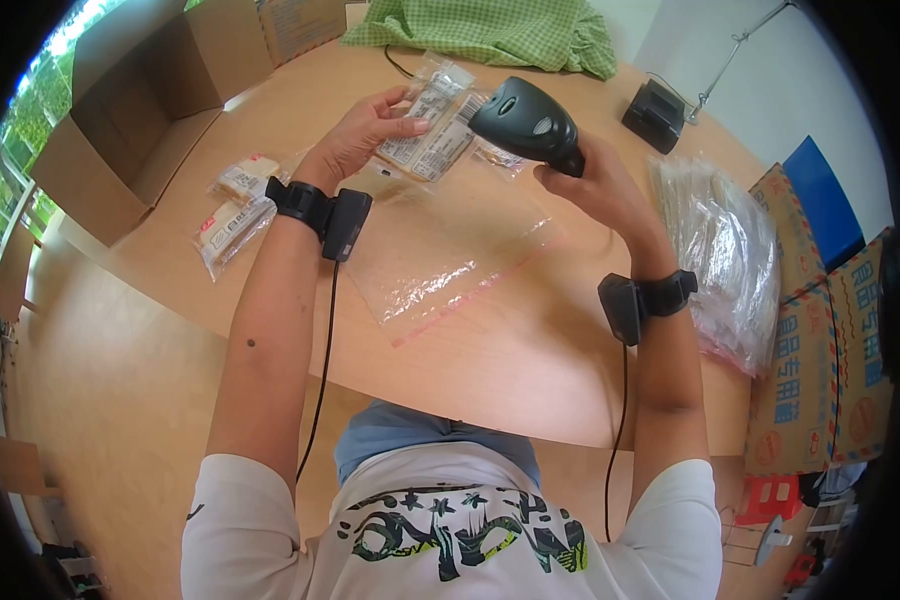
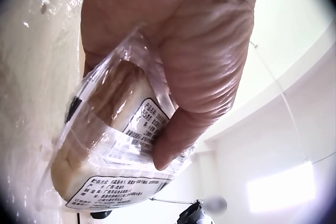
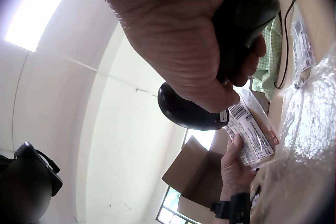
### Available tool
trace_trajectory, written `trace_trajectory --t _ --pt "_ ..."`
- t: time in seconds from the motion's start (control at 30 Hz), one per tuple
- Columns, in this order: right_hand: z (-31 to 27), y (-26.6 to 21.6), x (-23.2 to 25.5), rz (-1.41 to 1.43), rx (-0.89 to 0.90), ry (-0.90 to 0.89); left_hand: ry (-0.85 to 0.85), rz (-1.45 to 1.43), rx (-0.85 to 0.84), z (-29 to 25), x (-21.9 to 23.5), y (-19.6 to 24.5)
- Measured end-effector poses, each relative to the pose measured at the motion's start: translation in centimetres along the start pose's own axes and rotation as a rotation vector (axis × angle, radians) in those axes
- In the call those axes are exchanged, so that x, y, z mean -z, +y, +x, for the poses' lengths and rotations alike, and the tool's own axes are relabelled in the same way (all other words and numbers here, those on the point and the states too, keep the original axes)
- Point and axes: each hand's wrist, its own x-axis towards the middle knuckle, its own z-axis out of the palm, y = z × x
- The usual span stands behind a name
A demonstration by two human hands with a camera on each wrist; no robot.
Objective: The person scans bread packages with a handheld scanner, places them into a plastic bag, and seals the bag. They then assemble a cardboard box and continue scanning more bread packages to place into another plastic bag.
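My left hand (image 1: 365, 135) holds clear-wrapped bread (image 1: 425, 150) over the far middle of the table, thumb across the printed labels. In the left wrist view the browned crust of the bread (image 2: 94, 111) shows through the plastic, with the thumb pressing on the wrap. A black handheld barcode scanner (image 1: 525, 122) is in my right hand (image 1: 610, 185), fingers wrapped round its handle. Its head points toward the bread, close to a barcode label (image 3: 244, 113). Another small packet (image 1: 500, 158) lies partly under the scanner. A flat clear plastic bag (image 1: 450, 265) lies nearer my body.
Two wrapped packets (image 1: 240, 200) lie on the left, beside an open cardboard box (image 1: 120, 150). Clear bags (image 1: 720, 250) are stacked on the right, by printed cardboard boxes (image 1: 800, 350). A black stand (image 1: 655, 115) and green checked cloth (image 1: 490, 30) sit at the back.
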Motion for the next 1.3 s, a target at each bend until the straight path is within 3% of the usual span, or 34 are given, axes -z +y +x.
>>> trace_trajectory --t 0.13,0.23,0.27,0.33,0.43,0.47,0.57,0.67,0.77,0.83,0.97,1.03,1.1,1.17,1.23,1.3 --pt "-0.2 0.4 0.1 0.034 0.158 0.161 0.011 0.036 0.033 -0.1 -0.1 0.1" --pt "0.0 0.5 2.1 0.116 0.015 0.217 0.093 -0.132 0.088 0.9 -0.2 -0.4" --pt "-0.2 -0.1 2.4 0.151 -0.028 0.327 0.1 -0.152 0.092 1.9 0.1 -1.1" --pt "0.0 0.6 3.6 0.199 -0.004 0.389 0.117 -0.192 0.1 3.8 0.3 -2.9" --pt "-0.1 1.3 4.9 0.253 -0.006 0.417 0.048 0.015 0.236 5.7 -3.4 -0.9" --pt "-0.2 1.4 5.1 0.255 0.001 0.417 -0.049 0.073 0.226 7.4 -3.5 -1.7" --pt "-0.4 1.2 5.4 0.206 -0.004 0.432 0.089 -0.044 0.073 9.8 -5.2 -3.0" --pt "-0.5 1.0 5.3 0.248 0.019 0.444 0.488 0.387 -0.081 11.8 -3.8 -3.4" --pt "-0.4 1.2 5.7 0.239 0.009 0.423 0.47 0.887 -0.085 9.4 0.5 -1.5" --pt "-0.4 1.2 5.6 0.234 -0.007 0.421 0.23 1.111 -0.018 7.2 6.2 -0.9" --pt "-0.3 0.8 5.4 0.187 -0.053 0.392 -0.159 1.698 0.467 -2.2 12.3 5.3" --pt "0.0 1.1 5.1 0.167 -0.003 0.376 -0.118 1.741 0.566 -6.7 15.8 5.5" --pt "0.4 1.7 4.7 0.144 0.011 0.359 -0.169 1.811 0.633 -10.6 15.1 6.0" --pt "0.8 2.6 4.6 0.087 0.001 0.298 -0.152 1.832 0.499 -12.9 15.9 5.8" --pt "0.9 2.6 3.6 0.0 0.048 0.292 -0.081 1.785 0.168 -14.4 17.8 3.6" --pt "0.5 2.0 3.1 -0.033 0.077 0.261 0.015 1.643 0.183 -14.2 17.7 3.1"
